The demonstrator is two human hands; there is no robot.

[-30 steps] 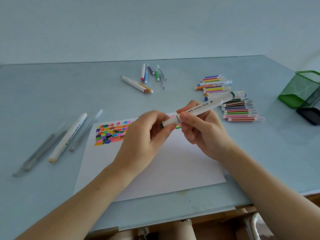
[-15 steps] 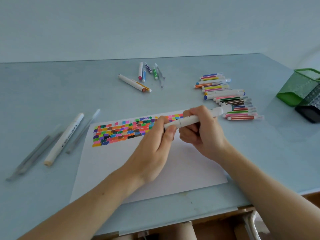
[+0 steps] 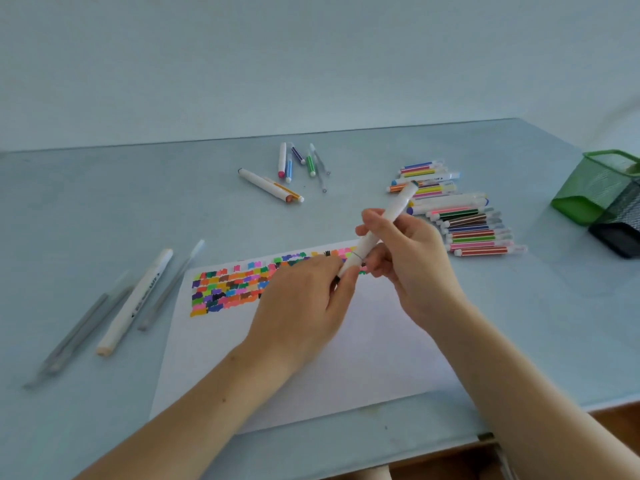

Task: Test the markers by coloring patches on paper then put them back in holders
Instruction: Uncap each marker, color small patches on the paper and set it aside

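Head view, looking down on the pale blue bench (image 3: 86, 209). Both hands meet over the far edge of the white paper (image 3: 346, 358), and that sheet is our landmark. The right hand (image 3: 412, 258) is wrapped around a white marker (image 3: 381, 226), fingers curled on the barrel, holding it tilted with its dark-tipped far end up and away over the bench beyond the paper. The left hand (image 3: 304, 303) pinches the marker's lower end between thumb and fingertips, right above the paper's far edge; whether a cap sits under those fingers I cannot tell.

On the paper, a band of colored patches (image 3: 228, 289) runs along its far edge, partly hidden behind the left hand. Left of the paper lies a thick white marker (image 3: 135, 303) with grey pens (image 3: 79, 334) beside it, all slanted. Beyond the paper's far edge sits a loose cluster of markers (image 3: 287, 171), one long white one among short ones. To the right of the paper, just past the right hand, a row of striped markers (image 3: 474, 230) lies stacked side by side. Well right of the paper, a green mesh holder (image 3: 595, 188) lies tipped on the bench, with a black mesh holder (image 3: 620, 230) touching it on the near side.
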